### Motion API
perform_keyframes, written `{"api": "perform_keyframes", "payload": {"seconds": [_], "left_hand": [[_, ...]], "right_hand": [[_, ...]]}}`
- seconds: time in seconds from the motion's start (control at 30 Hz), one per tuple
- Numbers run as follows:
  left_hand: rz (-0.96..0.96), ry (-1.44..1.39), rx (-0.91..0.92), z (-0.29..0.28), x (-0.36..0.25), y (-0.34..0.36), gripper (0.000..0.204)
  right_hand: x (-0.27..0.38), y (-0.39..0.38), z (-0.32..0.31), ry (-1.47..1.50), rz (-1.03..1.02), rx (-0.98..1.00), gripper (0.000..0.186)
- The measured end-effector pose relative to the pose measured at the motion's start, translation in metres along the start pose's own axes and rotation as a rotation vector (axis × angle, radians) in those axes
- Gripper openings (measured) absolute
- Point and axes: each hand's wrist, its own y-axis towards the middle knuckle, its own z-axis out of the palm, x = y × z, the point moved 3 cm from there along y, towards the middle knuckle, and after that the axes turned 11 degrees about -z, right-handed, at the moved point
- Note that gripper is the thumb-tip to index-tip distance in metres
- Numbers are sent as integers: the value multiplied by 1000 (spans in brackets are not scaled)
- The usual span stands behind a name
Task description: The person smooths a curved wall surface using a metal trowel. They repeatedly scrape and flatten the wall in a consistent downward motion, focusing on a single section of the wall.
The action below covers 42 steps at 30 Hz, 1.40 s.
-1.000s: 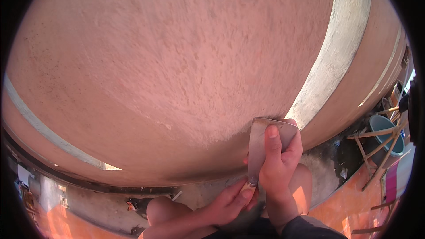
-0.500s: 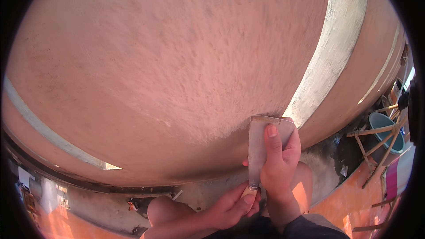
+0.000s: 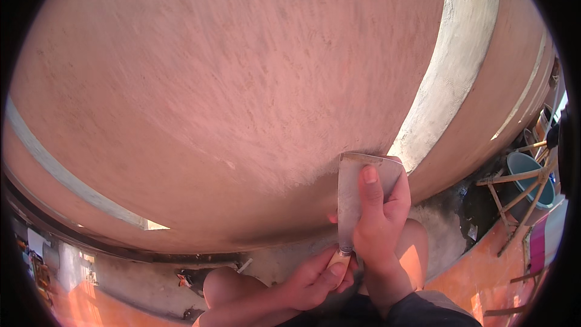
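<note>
Scraper (image 3: 348,221) is apparently working the pinkish wall (image 3: 242,85), left hand (image 3: 321,278) curling closed round its handle (image 3: 341,258), right hand (image 3: 380,224) pinching its blade (image 3: 349,191), next stroke likely needing steady pressure.

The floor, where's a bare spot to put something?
Grey floor shows bare between the right knee and the dark patch, and left of the dark scrap by the left knee. It's crowded at far right, with the wooden frame and blue tub, and around the scraper, held by the left hand and right hand.

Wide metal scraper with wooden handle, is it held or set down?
Held: the left hand grips its pale wooden handle, the right hand clasps its flat metal blade.
</note>
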Motion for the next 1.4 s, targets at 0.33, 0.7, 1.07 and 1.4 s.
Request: {"api": "perform_keyframes", "payload": {"seconds": [0.33,0.7,1.07,1.4], "left_hand": [[-33,-94,19,2,6,-3,33],[-11,-6,-83,1,6,3,51],[-45,-47,32,1,8,-4,38],[-14,93,-25,-9,7,-3,43]], "right_hand": [[3,1,-1,-34,-28,13,26],[1,1,-4,-26,-41,-4,26],[-1,-5,-3,-26,-3,9,24],[-8,-9,-5,31,85,68,34]]}}
